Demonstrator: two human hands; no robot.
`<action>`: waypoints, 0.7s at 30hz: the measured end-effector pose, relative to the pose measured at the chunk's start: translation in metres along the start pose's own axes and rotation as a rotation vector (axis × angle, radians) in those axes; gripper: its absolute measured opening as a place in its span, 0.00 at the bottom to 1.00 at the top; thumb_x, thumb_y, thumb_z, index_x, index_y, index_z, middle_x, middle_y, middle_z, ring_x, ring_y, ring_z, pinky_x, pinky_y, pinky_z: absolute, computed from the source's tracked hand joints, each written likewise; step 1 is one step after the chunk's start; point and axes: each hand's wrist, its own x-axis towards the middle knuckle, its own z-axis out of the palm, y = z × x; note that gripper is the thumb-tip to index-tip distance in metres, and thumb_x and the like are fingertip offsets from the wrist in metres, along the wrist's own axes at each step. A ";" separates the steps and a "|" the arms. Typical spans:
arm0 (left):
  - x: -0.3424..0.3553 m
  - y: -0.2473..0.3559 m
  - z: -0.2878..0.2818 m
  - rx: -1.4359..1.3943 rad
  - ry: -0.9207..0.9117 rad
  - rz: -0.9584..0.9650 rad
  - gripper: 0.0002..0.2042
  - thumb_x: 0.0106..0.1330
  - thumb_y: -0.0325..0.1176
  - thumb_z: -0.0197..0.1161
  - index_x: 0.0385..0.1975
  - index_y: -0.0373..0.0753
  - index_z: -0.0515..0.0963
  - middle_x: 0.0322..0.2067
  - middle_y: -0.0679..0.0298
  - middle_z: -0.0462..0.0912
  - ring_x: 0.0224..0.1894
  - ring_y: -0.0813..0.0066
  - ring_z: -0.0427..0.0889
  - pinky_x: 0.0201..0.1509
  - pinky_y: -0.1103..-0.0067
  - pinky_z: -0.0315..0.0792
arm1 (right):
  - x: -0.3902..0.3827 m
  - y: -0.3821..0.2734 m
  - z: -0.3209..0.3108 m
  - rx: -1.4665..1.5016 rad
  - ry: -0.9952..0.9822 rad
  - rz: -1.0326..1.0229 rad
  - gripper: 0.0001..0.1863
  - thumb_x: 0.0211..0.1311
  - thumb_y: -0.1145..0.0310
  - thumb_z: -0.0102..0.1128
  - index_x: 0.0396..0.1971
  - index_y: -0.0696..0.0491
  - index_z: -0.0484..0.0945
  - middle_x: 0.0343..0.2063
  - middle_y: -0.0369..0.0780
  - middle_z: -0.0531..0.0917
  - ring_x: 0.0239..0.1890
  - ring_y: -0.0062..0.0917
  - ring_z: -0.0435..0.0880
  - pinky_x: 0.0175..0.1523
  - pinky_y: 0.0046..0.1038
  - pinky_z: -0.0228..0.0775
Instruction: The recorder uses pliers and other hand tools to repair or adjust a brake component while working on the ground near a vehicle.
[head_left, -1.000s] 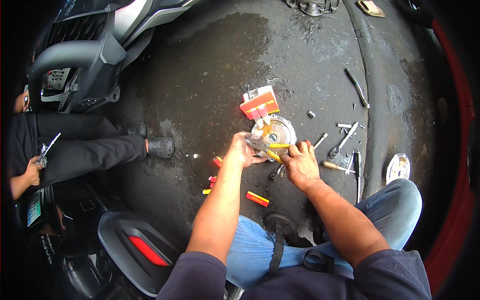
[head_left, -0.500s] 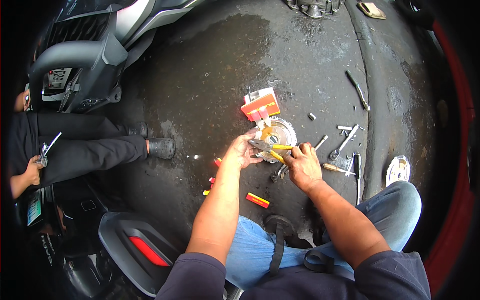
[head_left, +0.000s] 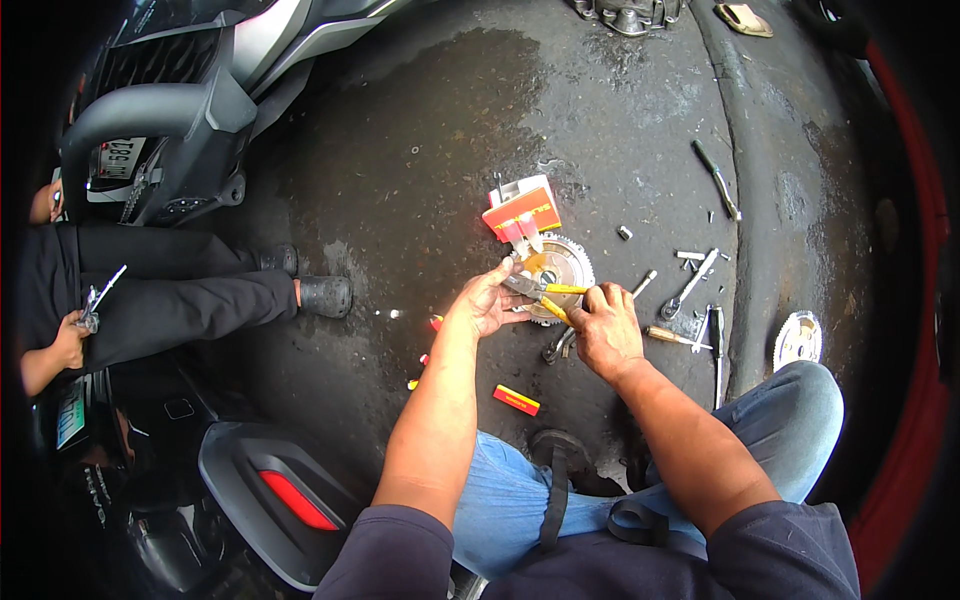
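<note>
My right hand is closed around the yellow handles of a pair of pliers. The handles are spread a little, and the grey jaws point left into my left hand. That hand is closed beside the jaws, its thumb on the far side and its fingers partly behind them; whatever small thing it pinches is hidden. Just beyond and beneath the pliers lies a round toothed metal gear plate with a hub in its middle. An opened red and white box touches or nearly touches the plate's far edge.
To the right lie a ratchet wrench, a screwdriver, a black-handled tool and another toothed disc. A small red and yellow box is near my leg. At left, another person's legs extend between parked motorcycles.
My left thumb and the pliers' jaws have shifted slightly, and the left fingers reach a bit farther under the jaws. My right hand keeps its hold, nearly in place.
</note>
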 end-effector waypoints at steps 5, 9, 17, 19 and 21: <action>0.000 0.003 0.000 -0.059 0.028 0.022 0.25 0.66 0.53 0.53 0.53 0.39 0.71 0.46 0.52 0.77 0.49 0.54 0.76 0.57 0.50 0.64 | 0.001 -0.004 -0.004 -0.001 0.010 0.002 0.13 0.50 0.70 0.55 0.37 0.47 0.82 0.39 0.42 0.72 0.49 0.38 0.68 0.60 0.44 0.59; 0.002 0.001 -0.002 -0.086 0.042 0.021 0.25 0.67 0.52 0.50 0.53 0.38 0.70 0.48 0.50 0.76 0.52 0.52 0.75 0.61 0.49 0.60 | 0.004 -0.011 -0.006 0.102 0.002 0.105 0.24 0.48 0.71 0.58 0.50 0.48 0.73 0.41 0.44 0.72 0.49 0.41 0.71 0.55 0.39 0.64; 0.004 -0.020 0.015 -0.090 0.242 0.123 0.29 0.70 0.55 0.41 0.56 0.33 0.63 0.49 0.42 0.73 0.50 0.48 0.76 0.54 0.52 0.71 | 0.008 -0.021 -0.010 0.042 -0.204 0.251 0.24 0.54 0.71 0.54 0.54 0.53 0.66 0.43 0.45 0.74 0.48 0.39 0.77 0.51 0.37 0.70; 0.001 -0.023 0.033 -0.045 0.216 0.065 0.31 0.70 0.57 0.37 0.57 0.32 0.62 0.49 0.42 0.74 0.48 0.47 0.78 0.53 0.52 0.72 | 0.006 -0.011 -0.004 -0.013 -0.217 0.265 0.22 0.55 0.72 0.52 0.52 0.53 0.66 0.42 0.46 0.74 0.46 0.39 0.78 0.50 0.37 0.72; -0.004 -0.020 0.050 0.100 0.245 0.048 0.31 0.71 0.56 0.34 0.57 0.32 0.62 0.48 0.42 0.75 0.48 0.47 0.78 0.51 0.53 0.73 | 0.005 -0.007 -0.003 -0.019 -0.201 0.272 0.21 0.55 0.72 0.51 0.52 0.53 0.67 0.42 0.46 0.74 0.46 0.39 0.78 0.50 0.37 0.72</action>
